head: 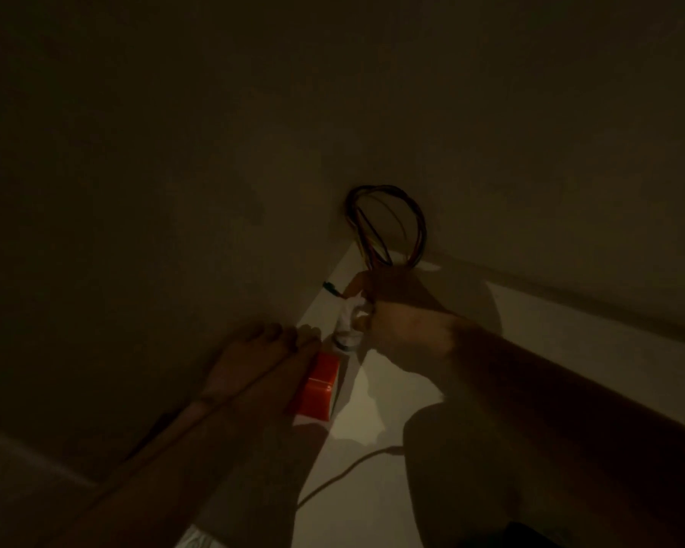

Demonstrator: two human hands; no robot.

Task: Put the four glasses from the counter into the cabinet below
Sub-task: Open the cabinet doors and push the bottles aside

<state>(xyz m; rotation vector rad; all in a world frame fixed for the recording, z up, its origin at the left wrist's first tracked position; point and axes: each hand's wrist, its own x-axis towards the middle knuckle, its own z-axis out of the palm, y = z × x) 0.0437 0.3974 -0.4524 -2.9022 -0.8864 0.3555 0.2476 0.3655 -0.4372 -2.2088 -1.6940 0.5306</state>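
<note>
Cabinet interior (pixel 530 342): You are looking into a dim, pale compartment. A lit strip of its white floor runs from the lower centre up toward the far corner; the side wall on your left and the back wall are in deep shadow.
Right arm: Your right forearm crosses from the lower right edge up toward the centre and casts a broad shadow on the cabinet floor.
Left arm: Your left forearm enters from the lower left and lies along the dark left wall.
Right hand (pixel 402 330): The grip is closed, fingers curled round the glass from the right side.
Left hand (pixel 254 361): The grip is open. Fingers are extended and close together, fingertips near the corner, just beside the orange box. It holds nothing; whether it touches the wall cannot be told.
Wire bundle (pixel 388 227): A loop of dark and coloured wires hangs at the back corner, above your right hand.
Orange box (pixel 317 389): Stands on the cabinet floor against the left wall, just in front of the glass.
Glass (pixel 349 326): A small clear glass, upright, inside the cabinet near the back corner, held in your right hand. Whether its base touches the floor cannot be told.
Cable (pixel 345 472): A thin cord curves across the lit floor below the orange box.
</note>
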